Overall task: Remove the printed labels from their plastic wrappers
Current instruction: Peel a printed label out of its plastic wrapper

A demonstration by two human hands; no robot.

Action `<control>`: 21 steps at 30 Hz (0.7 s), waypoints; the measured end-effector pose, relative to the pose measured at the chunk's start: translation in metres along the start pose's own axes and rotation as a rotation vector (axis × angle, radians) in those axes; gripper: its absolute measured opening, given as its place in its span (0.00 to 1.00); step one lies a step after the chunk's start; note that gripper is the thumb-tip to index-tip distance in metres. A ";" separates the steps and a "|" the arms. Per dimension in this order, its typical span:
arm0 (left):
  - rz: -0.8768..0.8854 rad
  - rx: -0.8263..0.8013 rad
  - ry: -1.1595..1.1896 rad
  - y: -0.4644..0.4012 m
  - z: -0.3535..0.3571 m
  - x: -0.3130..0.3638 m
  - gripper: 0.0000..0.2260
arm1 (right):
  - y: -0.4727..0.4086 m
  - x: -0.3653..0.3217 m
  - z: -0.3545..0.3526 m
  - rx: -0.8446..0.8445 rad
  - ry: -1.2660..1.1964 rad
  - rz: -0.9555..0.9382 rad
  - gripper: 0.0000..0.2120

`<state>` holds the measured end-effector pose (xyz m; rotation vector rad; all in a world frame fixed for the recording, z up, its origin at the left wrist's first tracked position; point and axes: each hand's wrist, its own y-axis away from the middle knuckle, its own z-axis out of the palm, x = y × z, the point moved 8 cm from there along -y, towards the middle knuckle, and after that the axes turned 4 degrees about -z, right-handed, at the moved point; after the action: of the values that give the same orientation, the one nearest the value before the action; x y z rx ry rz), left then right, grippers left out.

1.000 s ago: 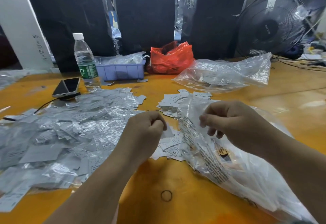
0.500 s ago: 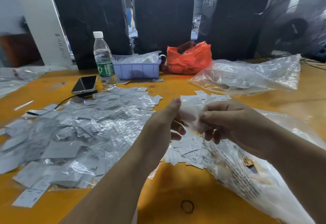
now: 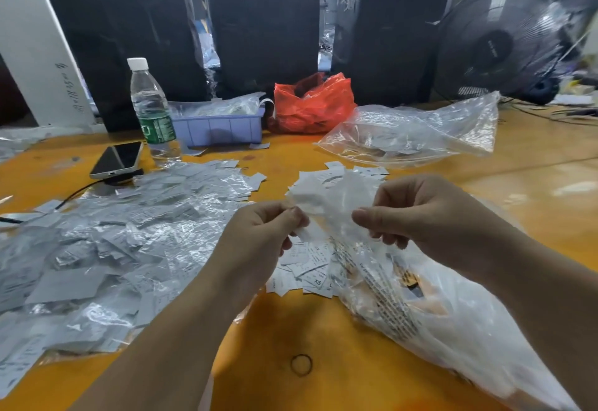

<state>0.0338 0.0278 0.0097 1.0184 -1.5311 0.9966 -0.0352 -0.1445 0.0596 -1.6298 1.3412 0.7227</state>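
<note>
Your left hand [image 3: 268, 232] is raised over the desk [image 3: 323, 339], fingers pinched on a white label [image 3: 305, 202]. Your right hand [image 3: 411, 213] pinches the clear wrapper [image 3: 346, 206] just beside it, above the loose label pile [image 3: 307, 268]. Half a second ago your hands met at one bundle; now they have drawn apart, stretching the wrapper between them.

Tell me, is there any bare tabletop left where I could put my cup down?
Yes. The table is bare at far right, beyond the clear bag. Another bare patch lies near the front edge, around the rubber band, between the forearms. The left side is crowded with wrapped labels; loose labels fill the middle, a large bag the right.
</note>
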 end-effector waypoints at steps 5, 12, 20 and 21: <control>0.022 -0.019 -0.095 0.002 0.006 0.000 0.10 | 0.015 -0.019 -0.024 0.193 0.662 -0.176 0.17; 0.057 -0.032 -0.177 0.004 0.008 0.001 0.09 | 0.023 0.008 -0.015 -0.050 0.959 0.055 0.08; 0.068 -0.053 -0.200 0.005 0.010 0.004 0.09 | 0.016 0.004 -0.015 -0.099 0.683 0.076 0.05; 0.069 -0.056 -0.195 0.005 0.010 0.004 0.09 | 0.016 0.006 -0.012 -0.131 0.705 0.084 0.05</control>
<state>0.0252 0.0195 0.0113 1.0545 -1.7546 0.9174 -0.0501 -0.1581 0.0556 -2.0449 1.8881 0.2800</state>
